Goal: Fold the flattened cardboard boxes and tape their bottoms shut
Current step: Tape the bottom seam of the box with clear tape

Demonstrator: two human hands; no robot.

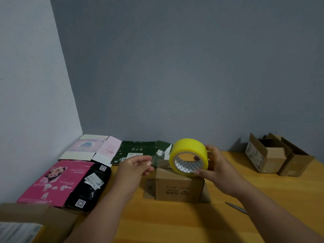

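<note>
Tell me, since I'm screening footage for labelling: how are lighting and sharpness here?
Head view: dim, bluish light; wide-angle bending at the edges; yellow roll of clear tape fairly sharp; small brown cardboard box has legible print; bottom-left corner blurred; no harsh glare on the wooden table.

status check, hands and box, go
Right hand grips tape roll. Left hand pinches pulled tape end. Folded box below, untaped. Nothing blocking.
</note>
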